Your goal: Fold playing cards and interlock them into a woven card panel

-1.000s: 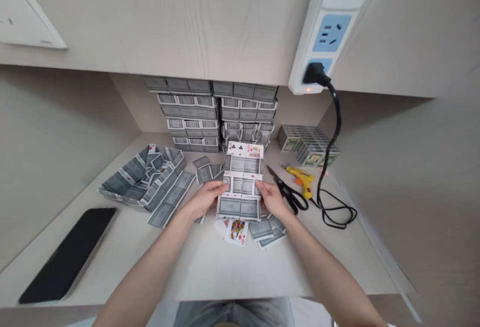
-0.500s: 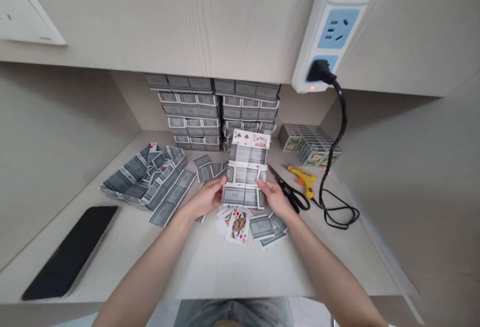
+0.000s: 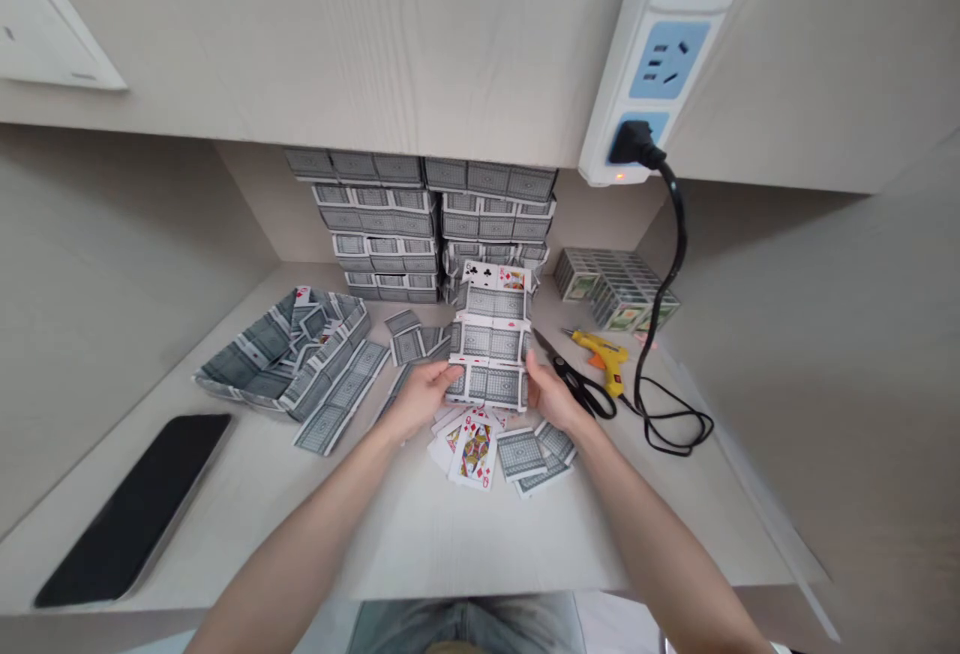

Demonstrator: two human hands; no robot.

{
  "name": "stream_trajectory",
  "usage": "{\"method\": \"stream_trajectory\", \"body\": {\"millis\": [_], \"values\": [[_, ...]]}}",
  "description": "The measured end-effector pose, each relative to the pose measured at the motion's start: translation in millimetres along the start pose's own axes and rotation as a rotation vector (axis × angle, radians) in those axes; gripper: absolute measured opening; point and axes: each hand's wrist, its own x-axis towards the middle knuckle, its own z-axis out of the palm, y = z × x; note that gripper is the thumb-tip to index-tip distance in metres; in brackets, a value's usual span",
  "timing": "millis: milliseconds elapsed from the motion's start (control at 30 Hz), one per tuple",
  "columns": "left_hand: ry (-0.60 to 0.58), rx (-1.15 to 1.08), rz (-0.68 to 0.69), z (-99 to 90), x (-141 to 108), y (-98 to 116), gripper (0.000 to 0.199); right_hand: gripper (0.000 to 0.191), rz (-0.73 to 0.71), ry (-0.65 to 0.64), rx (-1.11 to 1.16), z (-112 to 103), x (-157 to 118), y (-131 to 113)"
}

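Between both hands is a panel of joined playing cards [image 3: 491,342], mostly grey patterned backs, with a club card and a red face card showing at its far end. My left hand [image 3: 422,396] grips its lower left edge, thumb on top. At the lower right edge, my right hand [image 3: 551,394] closes on the same panel; the fingers beneath are hidden. Just below it on the desk lie a queen of diamonds [image 3: 475,449] and some loose face-down cards [image 3: 523,454]. Black scissors [image 3: 576,382] rest right of my right hand.
An open card-built tray [image 3: 330,386] with loose cards stands left, beside a card strip [image 3: 343,399] and a black phone [image 3: 135,509]. Card-built blocks [image 3: 386,224] are stacked behind. At right are a yellow glue gun [image 3: 606,356], its black cord [image 3: 679,234], and several boxed card packs [image 3: 619,286].
The card panel has shifted slightly in my hands, its near end lifting a little. My right hand has slid from the panel's top surface to its side edge.
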Motion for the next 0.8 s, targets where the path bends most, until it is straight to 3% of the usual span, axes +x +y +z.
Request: {"method": "stream_trajectory", "body": {"millis": [100, 233, 400, 533, 800], "values": [[0.031, 0.04, 0.033, -2.0, 1, 0, 0.033, 0.049, 0.031, -0.134, 0.009, -1, -2, 1], [0.033, 0.102, 0.052, -5.4, 2, 1, 0.031, 0.037, -0.041, 0.004, -0.065, 4, 0, 3], [-0.241, -0.262, -0.011, -6.2, -8, 20, 0.023, 0.035, -0.161, 0.103, -0.133, 9, 1, -3], [-0.426, -0.193, 0.012, -2.7, -17, 32, 0.036, 0.036, -0.181, 0.119, -0.163, 9, -1, -6], [-0.191, 0.118, 0.122, -1.7, -3, 9, 0.031, 0.035, -0.148, 0.07, -0.153, 11, 0, -3]]}}
